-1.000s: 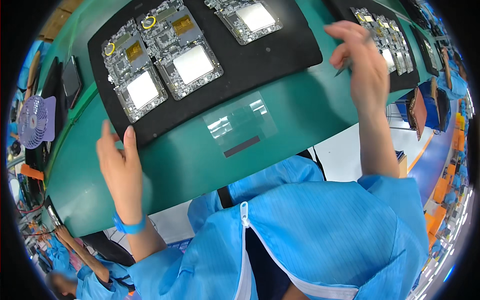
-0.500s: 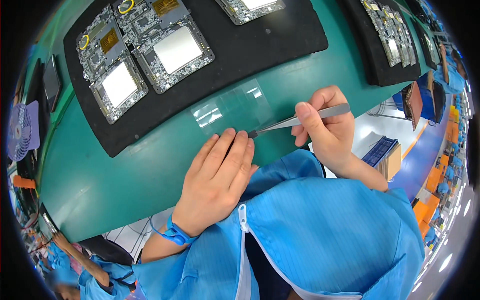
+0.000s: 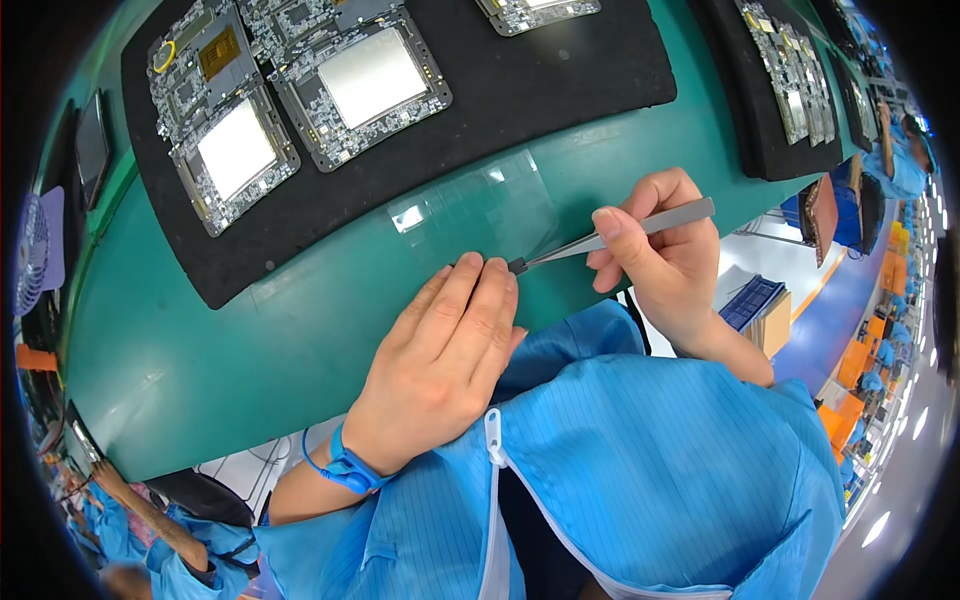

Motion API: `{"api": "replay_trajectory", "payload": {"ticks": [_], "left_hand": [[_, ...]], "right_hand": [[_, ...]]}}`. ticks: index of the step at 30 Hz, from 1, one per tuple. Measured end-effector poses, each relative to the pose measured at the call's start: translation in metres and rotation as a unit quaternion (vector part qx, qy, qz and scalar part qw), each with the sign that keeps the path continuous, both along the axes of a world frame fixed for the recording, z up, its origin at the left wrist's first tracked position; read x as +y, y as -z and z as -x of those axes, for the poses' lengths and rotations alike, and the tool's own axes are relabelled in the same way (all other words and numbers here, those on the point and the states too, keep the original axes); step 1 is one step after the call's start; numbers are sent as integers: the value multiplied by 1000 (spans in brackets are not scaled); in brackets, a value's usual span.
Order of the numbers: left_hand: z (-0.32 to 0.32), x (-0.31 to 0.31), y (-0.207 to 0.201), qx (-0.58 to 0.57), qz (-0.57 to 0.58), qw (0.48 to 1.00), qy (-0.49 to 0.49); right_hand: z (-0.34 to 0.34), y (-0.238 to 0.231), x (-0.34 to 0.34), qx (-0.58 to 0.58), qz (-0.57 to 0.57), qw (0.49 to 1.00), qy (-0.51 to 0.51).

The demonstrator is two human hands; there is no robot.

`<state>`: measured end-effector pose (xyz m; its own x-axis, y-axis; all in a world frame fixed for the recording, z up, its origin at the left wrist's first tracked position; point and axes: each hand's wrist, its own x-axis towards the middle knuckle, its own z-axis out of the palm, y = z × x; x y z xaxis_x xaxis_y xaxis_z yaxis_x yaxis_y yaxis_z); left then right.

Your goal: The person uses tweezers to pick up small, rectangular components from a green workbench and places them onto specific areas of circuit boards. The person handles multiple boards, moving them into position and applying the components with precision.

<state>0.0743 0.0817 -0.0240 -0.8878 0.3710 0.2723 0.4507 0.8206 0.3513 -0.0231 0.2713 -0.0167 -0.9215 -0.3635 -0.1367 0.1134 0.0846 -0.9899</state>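
Tweezers (image 3: pixel 610 237), pinched in the right hand (image 3: pixel 655 255), nipped the flimsy film (image 3: pixel 480 215) at its near edge; the left hand (image 3: pixel 445 350) pressed flat.

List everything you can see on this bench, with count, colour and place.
Table: one, green, across the middle.
Film: one clear sheet, flat on the table near its front edge.
Tweezers: one, grey metal, in the right hand, tip at the film's near edge.
Mats: two in full view, black, at the back and back right.
Boards: three on the big mat, one cut off by the frame; grey-green with silver squares. More on the right mat, count unclear.
Fan: one, pale purple, far left.
Wrist strap: one, blue, on the left wrist.
Coat: one, blue, bottom.
Left hand: flat, fingertips on the film's edge.
Right hand: grips the tweezers.
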Motion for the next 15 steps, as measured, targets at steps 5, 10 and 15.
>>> {"api": "replay_trajectory", "payload": {"ticks": [5, 10, 15], "left_hand": [[3, -4, 1, 14, 25, 999, 23], [4, -6, -6, -9, 32, 999, 30], [7, -8, -12, -29, 45, 998, 44]], "right_hand": [[0, -1, 1, -7, 4, 1000, -1], [3, 12, 9, 56, 66, 995, -46], [9, 21, 12, 104, 124, 982, -102]]}}
